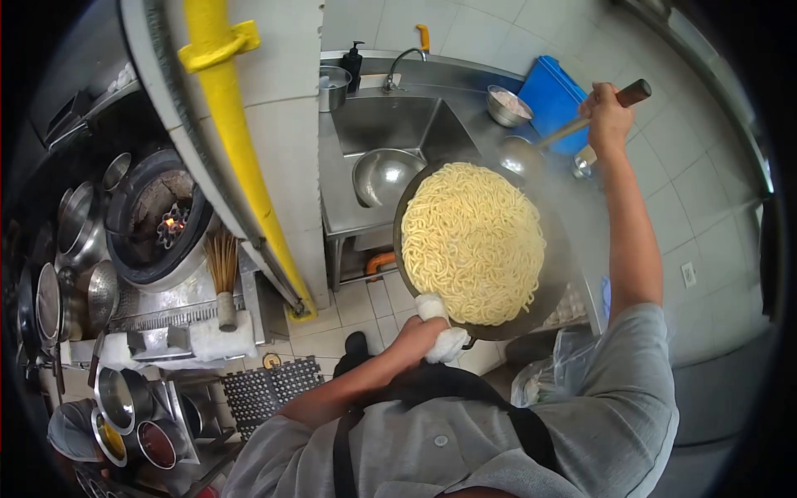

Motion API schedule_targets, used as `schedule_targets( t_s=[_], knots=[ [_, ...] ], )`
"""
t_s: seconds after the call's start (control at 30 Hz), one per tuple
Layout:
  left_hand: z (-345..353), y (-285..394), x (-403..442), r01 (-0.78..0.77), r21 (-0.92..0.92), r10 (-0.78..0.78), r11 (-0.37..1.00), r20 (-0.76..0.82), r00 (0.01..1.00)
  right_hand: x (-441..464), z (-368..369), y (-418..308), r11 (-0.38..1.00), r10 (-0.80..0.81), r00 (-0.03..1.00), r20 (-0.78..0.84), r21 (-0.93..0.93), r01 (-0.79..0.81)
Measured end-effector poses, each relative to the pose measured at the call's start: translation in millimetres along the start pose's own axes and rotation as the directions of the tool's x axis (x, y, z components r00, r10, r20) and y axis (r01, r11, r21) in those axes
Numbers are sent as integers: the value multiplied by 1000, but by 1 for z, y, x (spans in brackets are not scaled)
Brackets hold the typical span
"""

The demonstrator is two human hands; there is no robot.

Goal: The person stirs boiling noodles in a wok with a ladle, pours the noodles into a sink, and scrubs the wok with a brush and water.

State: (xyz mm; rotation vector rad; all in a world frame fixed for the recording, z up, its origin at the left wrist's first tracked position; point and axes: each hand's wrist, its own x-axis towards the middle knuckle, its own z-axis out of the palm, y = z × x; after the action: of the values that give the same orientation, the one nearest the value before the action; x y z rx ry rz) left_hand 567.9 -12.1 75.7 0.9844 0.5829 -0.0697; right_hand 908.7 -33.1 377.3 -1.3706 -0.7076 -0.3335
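A large dark wok (538,309) full of pale yellow noodles (473,241) is held up in front of my body, over the sink's near edge. My left hand (422,339) grips the wok's handle through a white cloth (446,342). At the upper right, my right hand (608,116) is closed around the handle of a metal ladle (566,129). The ladle's bowl hangs just beyond the wok's far right rim, apart from the noodles. Steam blurs the wok's right side.
Beyond the wok is a steel sink (382,124) with a metal bowl (387,176) inside. A bowl of pale food (509,106) stands near a blue container (551,93). At left, a lit burner (173,222) glows beside a bamboo brush (222,270) and a yellow pipe (241,149).
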Motion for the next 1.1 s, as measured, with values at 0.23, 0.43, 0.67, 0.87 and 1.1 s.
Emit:
schedule_targets(
  t_s=[0.23,0.43,0.67,0.87,1.1],
  knots=[
    [16,58,46,-8,-55,3,998,-83,997,68,35,60,999,14,999,40,37,-15],
    [48,71,63,6,-66,-14,998,-115,993,106,67,86,995,95,979,178,20,-100],
    [93,82,93,9,-379,-42,925,-79,996,135,106,127,988,151,950,274,-17,-152],
    [124,93,102,20,-547,-42,837,-28,999,151,119,154,961,268,882,386,-47,-272],
    [154,109,118,154,-676,-100,721,119,988,162,140,177,953,304,833,463,-135,-272]
  ],
)
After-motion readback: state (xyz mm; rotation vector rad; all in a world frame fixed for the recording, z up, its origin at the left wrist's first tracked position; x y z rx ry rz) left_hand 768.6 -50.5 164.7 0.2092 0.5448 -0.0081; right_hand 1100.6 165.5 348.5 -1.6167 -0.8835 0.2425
